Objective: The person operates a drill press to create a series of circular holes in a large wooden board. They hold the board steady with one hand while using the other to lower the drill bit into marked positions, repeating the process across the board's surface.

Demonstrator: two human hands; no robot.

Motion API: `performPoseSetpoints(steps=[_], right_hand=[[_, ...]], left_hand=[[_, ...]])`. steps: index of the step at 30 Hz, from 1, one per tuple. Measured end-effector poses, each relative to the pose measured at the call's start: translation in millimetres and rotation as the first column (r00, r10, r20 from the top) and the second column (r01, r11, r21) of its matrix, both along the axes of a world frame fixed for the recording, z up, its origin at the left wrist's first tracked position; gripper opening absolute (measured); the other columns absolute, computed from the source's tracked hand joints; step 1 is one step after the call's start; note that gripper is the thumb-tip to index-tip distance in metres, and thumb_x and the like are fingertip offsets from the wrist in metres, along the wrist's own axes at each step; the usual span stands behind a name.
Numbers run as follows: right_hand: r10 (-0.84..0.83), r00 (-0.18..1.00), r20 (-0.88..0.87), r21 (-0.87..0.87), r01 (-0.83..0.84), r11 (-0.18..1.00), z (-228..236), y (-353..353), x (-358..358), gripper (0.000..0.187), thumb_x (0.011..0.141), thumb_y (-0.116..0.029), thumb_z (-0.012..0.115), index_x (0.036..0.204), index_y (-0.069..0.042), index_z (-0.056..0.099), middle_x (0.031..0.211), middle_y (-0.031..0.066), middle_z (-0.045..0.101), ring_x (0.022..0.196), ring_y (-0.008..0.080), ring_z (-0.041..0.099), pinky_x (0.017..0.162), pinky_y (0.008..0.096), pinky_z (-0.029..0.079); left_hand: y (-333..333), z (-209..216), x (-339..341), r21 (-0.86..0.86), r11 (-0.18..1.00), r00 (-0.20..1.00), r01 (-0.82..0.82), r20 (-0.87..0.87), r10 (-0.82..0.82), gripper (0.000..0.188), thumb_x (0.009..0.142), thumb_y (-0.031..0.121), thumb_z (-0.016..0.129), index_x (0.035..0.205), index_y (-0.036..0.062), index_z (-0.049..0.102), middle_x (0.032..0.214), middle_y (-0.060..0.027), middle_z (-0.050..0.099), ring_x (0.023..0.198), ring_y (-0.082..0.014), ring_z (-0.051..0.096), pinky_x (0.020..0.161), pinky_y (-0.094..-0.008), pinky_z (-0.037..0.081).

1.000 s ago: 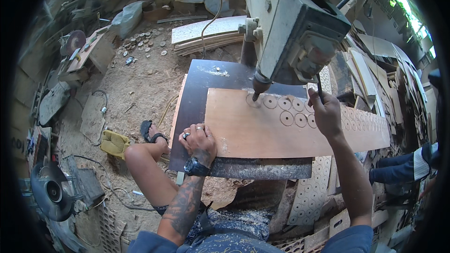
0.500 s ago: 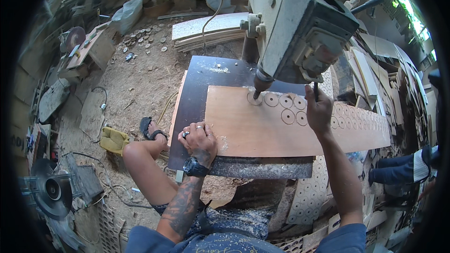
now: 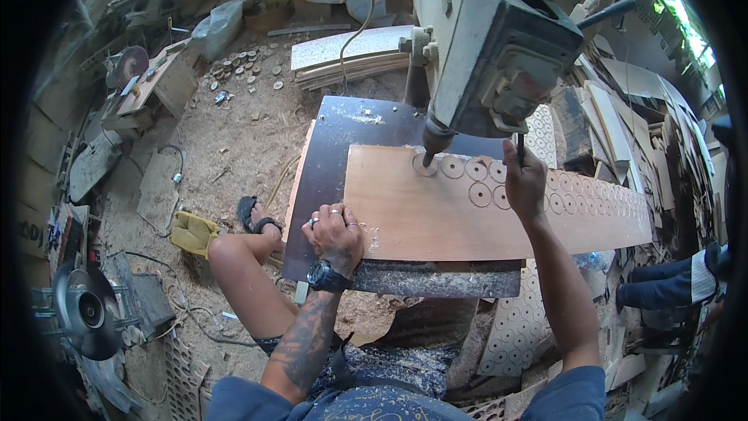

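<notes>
A reddish-brown plywood sheet (image 3: 436, 222) lies on a dark board (image 3: 318, 187) under a drill press (image 3: 460, 47). Its left edge is under my left hand (image 3: 336, 235), whose ringed fingers are bent and pressed together on it. My right hand (image 3: 526, 183) is wrapped round the drill press lever (image 3: 520, 146). Below the chuck (image 3: 438, 139), the cutter meets the sheet near its far edge, at a ring-shaped cut (image 3: 425, 165). Rows of round cuts with centre holes (image 3: 478, 193) run rightward from there, partly hidden by my right hand and forearm.
Stacked boards (image 3: 351, 54) lie behind the press, with loose wooden discs (image 3: 249, 62) on the dusty floor. A grinding disc machine (image 3: 89, 312) stands at left. Scrap panels (image 3: 623, 125) lean at right, near another person's dark-clothed leg (image 3: 662, 281). Cables cross the floor.
The whole view has shifted slightly. Both hands keep their places on the sheet and the lever, and the cutter stays at the same ring.
</notes>
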State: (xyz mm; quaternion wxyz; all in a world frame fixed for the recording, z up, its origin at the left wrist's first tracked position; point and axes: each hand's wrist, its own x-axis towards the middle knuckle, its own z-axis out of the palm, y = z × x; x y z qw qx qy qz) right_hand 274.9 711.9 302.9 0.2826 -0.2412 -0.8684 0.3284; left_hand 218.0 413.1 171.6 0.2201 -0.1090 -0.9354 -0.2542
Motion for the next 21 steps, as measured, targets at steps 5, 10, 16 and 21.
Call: performPoseSetpoints(steps=[5, 10, 16, 21], right_hand=[[-0.016, 0.904, 0.428, 0.313, -0.131, 0.941, 76.8, -10.9, 41.5, 0.038, 0.097, -0.035, 0.062, 0.103, 0.002, 0.059, 0.063, 0.0150, 0.060, 0.058, 0.0308, 0.061, 0.065, 0.0444, 0.050], [-0.106, 0.976, 0.190, 0.858, -0.112, 0.502, 236.6, 20.3, 22.0, 0.035, 0.095, -0.038, 0.064, 0.109, -0.005, 0.065, 0.079, 0.0160, 0.068, 0.066, 0.0214, 0.066, 0.063, 0.0390, 0.050], [-0.038, 0.999, 0.026, 0.854, -0.002, 0.520, 284.8, 18.1, -77.0, 0.039, 0.091, -0.039, 0.061, 0.092, -0.002, 0.071, 0.078, 0.0149, 0.070, 0.068, 0.0232, 0.066, 0.068, 0.0389, 0.051], [-0.221, 0.956, 0.194, 0.754, -0.001, 0.657, 308.1, 0.6, -82.9, 0.027, 0.090, -0.028, 0.063, 0.088, -0.003, 0.076, 0.083, 0.0137, 0.072, 0.079, 0.0207, 0.067, 0.075, 0.0373, 0.051]], left_hand=[[0.9, 0.4, -5.3, -0.004, 1.000, 1.000, 0.014, 0.014, -0.014, 0.012, 0.090, 0.019, 0.060, 0.093, 0.0096, 0.067, 0.092, -0.0062, 0.064, 0.089, -0.0282, 0.061, 0.084, -0.0451, 0.040], [-0.2, -2.4, -4.9, 0.036, 0.998, 0.998, 0.045, 0.030, -0.046, 0.012, 0.090, 0.019, 0.059, 0.094, 0.0092, 0.066, 0.092, -0.0072, 0.063, 0.088, -0.0289, 0.061, 0.082, -0.0461, 0.040], [13.9, -1.7, 4.3, 0.048, 0.997, 0.997, 0.063, 0.049, -0.066, 0.013, 0.091, 0.018, 0.058, 0.095, 0.0089, 0.066, 0.091, -0.0085, 0.062, 0.085, -0.0296, 0.062, 0.080, -0.0458, 0.042], [37.2, -5.7, 17.7, 0.078, 0.993, 0.990, 0.093, 0.096, -0.100, 0.014, 0.092, 0.020, 0.058, 0.097, 0.0100, 0.066, 0.093, -0.0085, 0.062, 0.084, -0.0299, 0.064, 0.081, -0.0461, 0.042]])
